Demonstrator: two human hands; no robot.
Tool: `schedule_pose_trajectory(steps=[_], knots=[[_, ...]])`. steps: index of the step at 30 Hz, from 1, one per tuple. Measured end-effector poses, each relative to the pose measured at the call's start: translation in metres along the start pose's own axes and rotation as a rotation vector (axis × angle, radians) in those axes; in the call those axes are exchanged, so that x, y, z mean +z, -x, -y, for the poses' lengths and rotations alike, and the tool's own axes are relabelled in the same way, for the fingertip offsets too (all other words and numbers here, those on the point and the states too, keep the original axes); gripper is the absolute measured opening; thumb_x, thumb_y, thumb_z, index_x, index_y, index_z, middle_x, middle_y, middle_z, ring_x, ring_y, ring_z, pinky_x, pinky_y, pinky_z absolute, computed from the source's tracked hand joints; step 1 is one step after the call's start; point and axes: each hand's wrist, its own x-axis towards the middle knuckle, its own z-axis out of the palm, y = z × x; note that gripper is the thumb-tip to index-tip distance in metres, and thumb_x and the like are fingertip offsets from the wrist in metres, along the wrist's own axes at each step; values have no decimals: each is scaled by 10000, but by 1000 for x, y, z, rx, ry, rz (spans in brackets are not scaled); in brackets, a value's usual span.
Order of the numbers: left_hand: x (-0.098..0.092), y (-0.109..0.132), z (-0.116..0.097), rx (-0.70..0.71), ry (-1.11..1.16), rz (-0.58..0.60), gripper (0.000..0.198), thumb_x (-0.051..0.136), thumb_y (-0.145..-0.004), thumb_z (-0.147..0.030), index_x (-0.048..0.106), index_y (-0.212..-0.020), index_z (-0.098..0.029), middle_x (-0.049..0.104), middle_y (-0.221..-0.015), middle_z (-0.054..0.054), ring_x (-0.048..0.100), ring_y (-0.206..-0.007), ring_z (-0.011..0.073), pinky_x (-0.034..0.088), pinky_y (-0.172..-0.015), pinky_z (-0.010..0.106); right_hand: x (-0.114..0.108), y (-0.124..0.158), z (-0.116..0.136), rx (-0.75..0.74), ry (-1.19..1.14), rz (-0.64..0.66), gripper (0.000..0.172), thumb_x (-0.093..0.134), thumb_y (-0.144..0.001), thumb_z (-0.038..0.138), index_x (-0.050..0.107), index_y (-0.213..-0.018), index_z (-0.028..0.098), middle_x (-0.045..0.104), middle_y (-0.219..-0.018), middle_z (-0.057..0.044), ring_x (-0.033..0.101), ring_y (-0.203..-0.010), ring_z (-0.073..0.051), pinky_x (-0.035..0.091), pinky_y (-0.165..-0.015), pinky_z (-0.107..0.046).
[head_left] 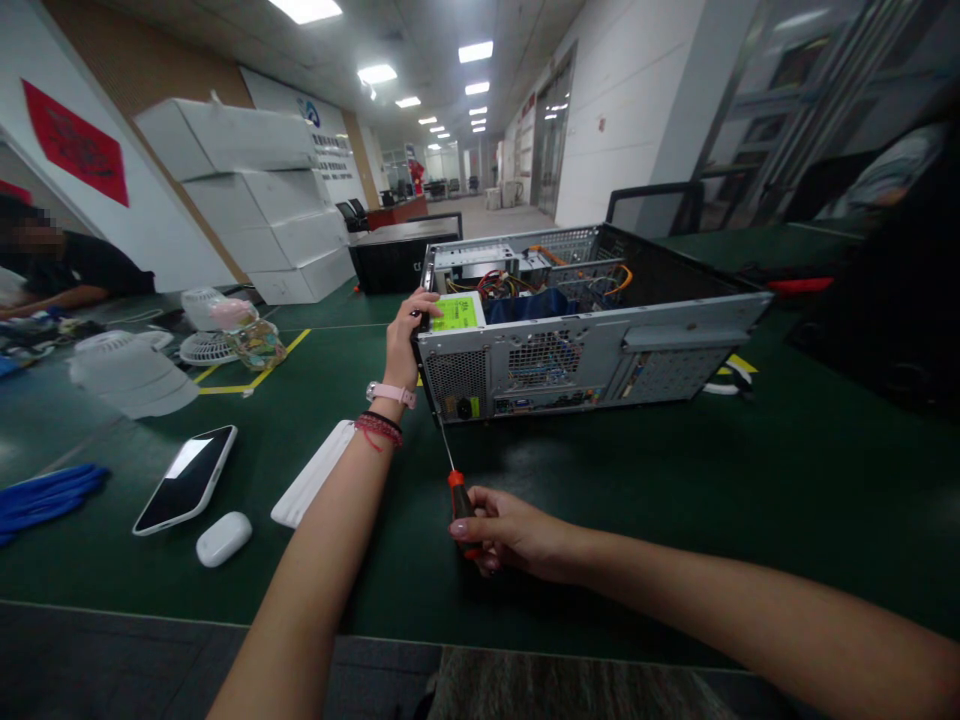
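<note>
Two hands: both the person's own, bare, working at the near-left corner of an open case (570, 365).
Left hand (405, 335): curled over the case's top corner, at 9 o'clock from the case. The fingers hook over the edge beside a green label (455, 314) and the thumb lies on the outer side. It is closed on the metal, not flat.
Left arm: rises from the bottom edge toward 12 o'clock, nearly straight, wrist slightly bent. It wears a watch (390, 392) and thread bands.
Right hand (506, 530): closed round the red and black handle of a screwdriver (459, 495), fingers wrapped, thumb on top, knuckles toward 3 o'clock.
Right arm: comes in from 4 o'clock, low over the table (675, 500), forearm almost level.
Screwdriver: thin shaft slanting toward 11 o'clock from the hand, with its tip at the case's lower left rear corner. Whether it sits in a screw is too small to tell.
Case: lying on its side on the green table, open side up, wires and a blue part showing inside, rear panel facing the person.
At 9 o'clock from the arms: a white strip (313, 472), a phone (185, 478), a white pod (223, 538) and blue gloves (45, 495), all lying apart from both hands.
At 10 o'clock, farther off: small fans (127, 372) and another person (67, 270) seated at the table.
</note>
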Motion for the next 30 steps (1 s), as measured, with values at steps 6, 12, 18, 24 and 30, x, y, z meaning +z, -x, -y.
schedule_pose_trajectory(steps=[6, 12, 18, 24, 30], knots=[[0, 0, 0, 11, -4, -6, 371, 315, -870, -392, 617, -736, -222, 658, -1026, 17, 487, -1197, 205, 259, -1127, 438, 0, 0, -1, 6, -9, 11, 509, 789, -557, 378, 399, -822, 189, 547, -547, 76, 430, -377, -31, 347, -423, -166], [-1, 0, 2, 18, -22, 3, 365, 313, -876, -393, 612, -749, -226, 656, -1039, 13, 478, -1208, 199, 261, -1127, 433, -2, 1, -1, -1, -14, 21, 496, 786, -570, 377, 409, -828, 184, 551, -557, 68, 448, -390, -34, 359, -425, -163], [-1, 0, 2, 9, -10, 1, 355, 315, -871, -372, 614, -750, -225, 655, -1042, 15, 480, -1205, 197, 259, -1129, 429, -1, 1, 1, 14, -19, 22, 493, 791, -564, 379, 419, -819, 180, 555, -556, 65, 454, -395, -30, 375, -440, -163], [-1, 0, 2, 9, -4, 6, 357, 317, -870, -379, 616, -752, -224, 654, -1043, 19, 474, -1211, 206, 258, -1126, 443, -2, 0, 0, 22, -11, 26, 511, 797, -552, 392, 424, -827, 179, 559, -564, 61, 459, -395, -33, 373, -430, -164], [0, 0, 0, 7, -4, 5, 353, 329, -864, -398, 612, -744, -225, 654, -1031, 20, 480, -1200, 205, 255, -1127, 437, -1, 1, 0, 18, -19, 33, 524, 802, -541, 402, 417, -822, 183, 526, -551, 78, 455, -398, -33, 363, -427, -165]])
